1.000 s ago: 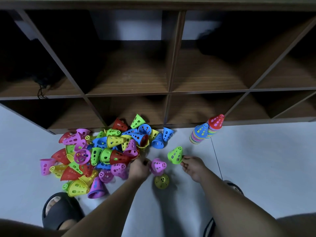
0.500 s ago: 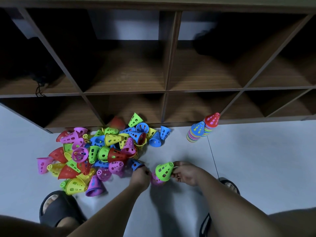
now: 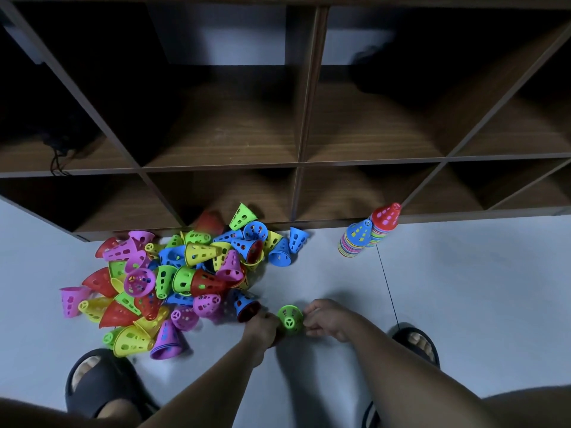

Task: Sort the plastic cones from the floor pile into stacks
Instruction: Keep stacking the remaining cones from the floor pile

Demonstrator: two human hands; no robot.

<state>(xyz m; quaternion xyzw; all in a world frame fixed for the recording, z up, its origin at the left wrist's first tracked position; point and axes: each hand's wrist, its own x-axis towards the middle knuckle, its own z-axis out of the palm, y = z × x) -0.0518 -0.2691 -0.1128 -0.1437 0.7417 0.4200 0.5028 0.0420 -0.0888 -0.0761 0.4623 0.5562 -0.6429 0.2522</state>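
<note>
A green cone (image 3: 289, 316) stands tip up on the grey floor between my two hands. My left hand (image 3: 261, 327) curls around its left base, and whatever lies under it is hidden. Pinching its right side is my right hand (image 3: 327, 318). The loose pile of red, blue, green, yellow and pink cones (image 3: 173, 273) spreads to the left. A blue cone with a red one inside (image 3: 245, 305) lies right beside my left hand. Two nested stacks lean at the back right, one topped blue (image 3: 355, 239), one topped red (image 3: 384, 217).
A dark wooden cube shelf (image 3: 296, 162) runs along the back, with the pile and the stacks against its base. My feet in black slippers rest at the lower left (image 3: 92, 384) and at the right (image 3: 415, 344). Bare grey floor (image 3: 463, 288) lies to the right.
My right hand carried the green cone left and turned it tip up between my hands. The pink and yellow cones that lay by my left hand are no longer visible.
</note>
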